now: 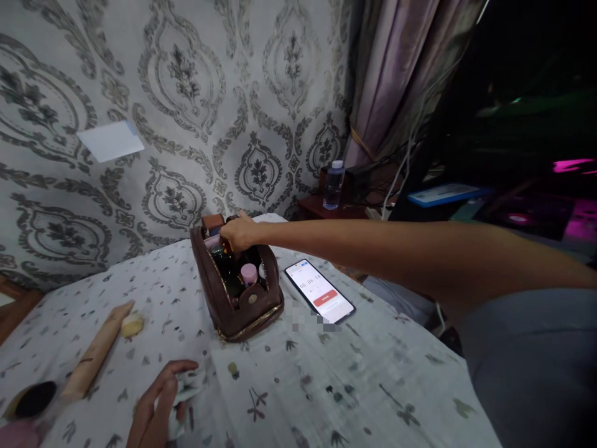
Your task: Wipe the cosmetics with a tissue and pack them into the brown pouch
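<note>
A brown bag (208, 295) stands unzipped on the patterned cloth, with a pink-capped container (249, 272) and several dark items inside. My right hand (240, 233) reaches into the far end of its opening, by an amber-coloured item (227, 244); the fingertips are partly hidden, and I cannot make out what they hold. Near the front edge, my left hand (161, 401) is low over the cloth, thumb and fingers curved apart around a small, clear or whitish thing (187, 382) that is blurred. Right of the bag lies a phone (321, 292) showing a running timer.
On the left lie a beige tube (97, 351), a small yellowish jar (132, 324), a dark round item (35, 399) and a pink item (19, 434). A bottle (334, 185) stands on a side table behind. The patterned wall (186, 93) rises behind the bag.
</note>
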A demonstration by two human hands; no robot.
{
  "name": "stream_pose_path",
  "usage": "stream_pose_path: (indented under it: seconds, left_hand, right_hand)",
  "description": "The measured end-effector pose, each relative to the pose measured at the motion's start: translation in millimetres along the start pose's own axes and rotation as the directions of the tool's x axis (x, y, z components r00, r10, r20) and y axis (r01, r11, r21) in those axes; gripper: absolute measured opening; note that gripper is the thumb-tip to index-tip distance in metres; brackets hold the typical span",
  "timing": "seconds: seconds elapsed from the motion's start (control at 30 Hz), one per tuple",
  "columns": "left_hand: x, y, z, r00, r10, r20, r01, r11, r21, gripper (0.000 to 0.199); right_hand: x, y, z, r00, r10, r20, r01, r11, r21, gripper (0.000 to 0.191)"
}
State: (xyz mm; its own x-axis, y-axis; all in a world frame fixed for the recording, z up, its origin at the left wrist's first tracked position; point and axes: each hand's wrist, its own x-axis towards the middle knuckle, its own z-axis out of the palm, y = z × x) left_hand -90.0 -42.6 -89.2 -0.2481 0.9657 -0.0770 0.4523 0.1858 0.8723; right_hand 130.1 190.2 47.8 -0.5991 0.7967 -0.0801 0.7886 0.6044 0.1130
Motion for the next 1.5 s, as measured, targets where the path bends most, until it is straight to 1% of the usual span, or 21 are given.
stream_pose_path:
  seconds: [0.07, 0.13, 0.2, 0.3, 0.47, 0.6, 0.67, 0.8, 0.93, 1.0, 1.07, 1.13, 1.2, 1.3, 1.37, 1.5]
  left_hand:
    - [0.2, -1.9, 0.9, 1.0, -0.01, 0.006, 0.011, 1.0, -0.024, 0.065]
    - [0.3, -2.8, 1.8, 1.0, -0.015, 0.01, 0.016, 0.999, -0.045, 0.067]
    - [0.7, -3.1, 2.1, 1.0, -0.013, 0.009, 0.014, 0.999, -0.05, 0.068]
    - [1.6, -3.2, 1.4, 1.0, -0.005, 0.018, 0.006, 0.999, -0.047, 0.068]
    - [1.8, -2.5, 0.7, 0.999, 0.032, 0.036, -0.03, 0.998, -0.051, 0.067]
    - [3.1, -3.4, -1.0, 0.996, 0.088, 0.019, -0.087, 0.995, -0.055, 0.064]
    - [5.9, -6.6, -3.6, 0.994, 0.091, 0.055, -0.089, 0.995, -0.041, 0.065]
    - [11.8, -12.8, -8.0, 0.985, 0.075, 0.152, -0.078, 0.997, 0.013, 0.069]
    - [11.3, -9.7, -7.2, 0.984, 0.096, 0.152, -0.095, 0.995, -0.011, 0.07]
    - [10.3, -7.5, -6.6, 0.982, 0.108, 0.154, -0.108, 0.994, -0.007, 0.069]
    - [9.9, -6.9, -6.8, 0.978, 0.125, 0.164, -0.127, 0.992, 0.0, 0.066]
    - [9.9, -7.7, -7.5, 0.976, 0.138, 0.17, -0.14, 0.99, 0.003, 0.064]
    - [9.9, -8.8, -8.5, 0.974, 0.15, 0.172, -0.153, 0.988, 0.006, 0.062]
    - [9.2, -8.9, -9.7, 0.967, 0.179, 0.18, -0.182, 0.983, 0.0, 0.059]
    - [8.7, -7.6, -10.0, 0.965, 0.188, 0.181, -0.189, 0.982, -0.014, 0.058]
    - [8.7, -4.4, -8.8, 0.961, 0.196, 0.195, -0.19, 0.98, -0.052, 0.059]
  right_hand:
    - [-1.0, 3.3, -0.3, 1.0, -0.014, 0.004, 0.014, 1.0, -0.006, 0.043]
    - [-3.1, 6.5, -1.5, 1.0, -0.024, 0.014, 0.024, 1.0, -0.011, 0.039]
    - [-5.3, 8.4, -2.6, 1.0, -0.018, 0.015, 0.019, 1.0, -0.011, 0.036]
    - [-7.1, 7.9, -2.8, 1.0, 0.008, -0.011, -0.009, 1.0, -0.012, 0.037]
    - [-8.0, 6.5, 0.3, 0.999, 0.013, -0.043, -0.014, 0.999, -0.031, 0.035]
    - [-6.0, 10.1, 4.9, 0.997, 0.011, -0.079, -0.014, 0.999, -0.032, 0.038]
    - [-3.1, 11.5, 7.7, 0.997, 0.013, -0.078, -0.016, 0.999, -0.041, 0.039]
    - [2.2, 11.3, 11.8, 0.996, 0.019, -0.082, -0.024, 0.998, -0.061, 0.035]
    - [-1.1, 9.7, 8.5, 0.997, 0.008, -0.08, -0.013, 0.998, -0.057, 0.037]
    - [-7.4, 8.8, 3.2, 0.996, 0.0, -0.086, -0.004, 0.999, -0.046, 0.035]
    - [-17.5, 7.2, -3.0, 0.994, -0.013, -0.107, 0.008, 0.999, -0.044, 0.026]
    - [-31.9, 4.9, -8.3, 0.991, -0.025, -0.13, 0.019, 0.998, -0.054, 0.017]
    - [-49.3, 2.2, -10.9, 0.99, -0.022, -0.141, 0.013, 0.998, -0.067, 0.015]
    - [-75.1, -0.7, -8.2, 0.992, -0.042, -0.123, 0.033, 0.997, -0.075, 0.014]
    - [-87.6, -0.9, -3.4, 0.99, -0.067, -0.122, 0.058, 0.996, -0.07, 0.015]
    - [-96.8, 2.5, 8.6, 0.98, -0.109, -0.164, 0.099, 0.992, -0.073, 0.017]
